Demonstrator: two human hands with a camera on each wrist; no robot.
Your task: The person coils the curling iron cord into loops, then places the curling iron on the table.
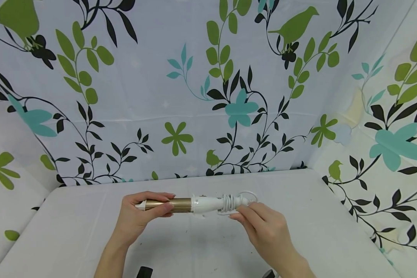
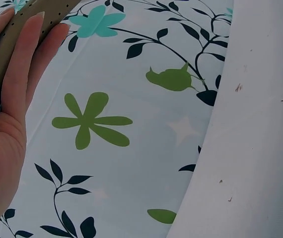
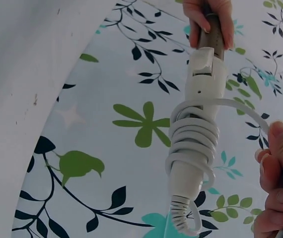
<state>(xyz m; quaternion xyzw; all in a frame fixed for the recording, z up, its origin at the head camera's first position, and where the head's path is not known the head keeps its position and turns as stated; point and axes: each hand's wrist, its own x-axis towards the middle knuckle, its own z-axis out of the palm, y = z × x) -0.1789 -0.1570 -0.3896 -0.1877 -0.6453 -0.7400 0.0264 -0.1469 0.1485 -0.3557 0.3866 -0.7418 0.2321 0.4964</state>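
Note:
A hair curling iron point(image 1: 207, 204) with a white handle and a gold barrel point(image 1: 182, 205) is held level over the white table. My left hand point(image 1: 134, 217) grips the barrel, thumb in front and fingers behind. Small holes dot the barrel point(image 2: 25, 29) in the left wrist view. A white cord point(image 3: 193, 136) is wound in several coils round the handle. My right hand point(image 1: 268, 228) pinches the loose stretch of this cord between thumb and fingers, beside the handle. In the right wrist view, a dark item at the right hand's palm is mostly hidden.
The white table point(image 1: 180, 251) carries a few small dark specks. A patterned cloth point(image 1: 142, 88) with leaves, birds and flowers hangs behind and at both sides. Two dark objects show at the bottom edge, one a black block point(image 1: 144, 272) by the left forearm.

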